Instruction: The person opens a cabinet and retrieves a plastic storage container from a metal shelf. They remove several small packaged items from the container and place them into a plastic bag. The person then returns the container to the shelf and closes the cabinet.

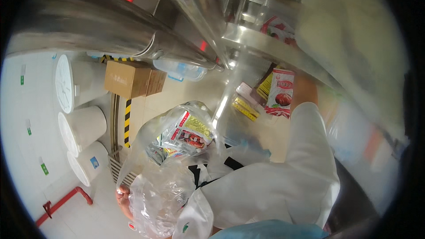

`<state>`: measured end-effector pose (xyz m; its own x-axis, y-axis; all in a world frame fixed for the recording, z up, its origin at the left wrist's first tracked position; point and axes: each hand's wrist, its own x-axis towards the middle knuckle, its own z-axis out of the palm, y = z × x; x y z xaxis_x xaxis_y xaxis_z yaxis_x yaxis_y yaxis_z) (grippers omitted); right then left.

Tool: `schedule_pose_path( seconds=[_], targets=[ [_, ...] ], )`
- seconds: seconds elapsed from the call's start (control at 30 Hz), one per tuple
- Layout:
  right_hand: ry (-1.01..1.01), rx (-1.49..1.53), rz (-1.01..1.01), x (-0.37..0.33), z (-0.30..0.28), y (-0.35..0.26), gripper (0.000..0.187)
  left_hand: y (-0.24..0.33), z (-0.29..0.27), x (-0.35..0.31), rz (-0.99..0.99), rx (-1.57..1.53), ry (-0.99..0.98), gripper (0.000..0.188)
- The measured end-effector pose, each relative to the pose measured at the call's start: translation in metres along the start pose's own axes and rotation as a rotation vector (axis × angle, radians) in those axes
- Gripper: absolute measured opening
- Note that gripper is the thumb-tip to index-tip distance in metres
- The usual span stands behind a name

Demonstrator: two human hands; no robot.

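At the lower left, my left hand (124, 202) has its fingers curled on the edge of a large clear plastic bag (161, 194). Inside the bag's upper part lie several printed food packets (190, 135), one of them silver with red and yellow. My right hand (306, 89), reaching out in a white sleeve, grips a red and white food packet (280, 89) by its side. The fingers behind that packet are mostly hidden. Below and left of it, a yellow packet (246, 108) and a pinkish-white packet (246, 90) rest on a steel surface.
A steel pipe (84, 22) and steel framework (254, 35) cross the top. Beyond them stand cardboard boxes (127, 79), lidded white bins (84, 126) and a clear plastic container (181, 69). A red pipe (66, 199) runs along the white wall. Blurred pale plastic hangs at right.
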<state>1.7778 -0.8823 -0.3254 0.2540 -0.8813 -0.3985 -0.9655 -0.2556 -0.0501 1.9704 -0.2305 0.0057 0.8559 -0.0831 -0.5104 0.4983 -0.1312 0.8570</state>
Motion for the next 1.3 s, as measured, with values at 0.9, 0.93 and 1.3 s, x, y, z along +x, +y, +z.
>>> schedule_pose_path(
  seconds=[0.9, 0.93, 1.3],
  targets=[
    [-0.403, 0.817, -1.026, -0.419, -0.061, -0.177, 0.028, -0.007, 0.029, -0.063, 0.023, -0.157, -0.177, 0.026],
    [-0.309, 0.775, -1.085, -0.421, -0.039, -0.205, 0.035, -0.004, 0.028, -0.067, 0.033, -0.132, -0.191, 0.026],
    [0.561, 0.763, -0.516, -0.316, -0.020, -0.075, 0.049, -0.014, 0.031, -0.085, 0.109, -0.141, -0.154, 0.033]
  ],
)
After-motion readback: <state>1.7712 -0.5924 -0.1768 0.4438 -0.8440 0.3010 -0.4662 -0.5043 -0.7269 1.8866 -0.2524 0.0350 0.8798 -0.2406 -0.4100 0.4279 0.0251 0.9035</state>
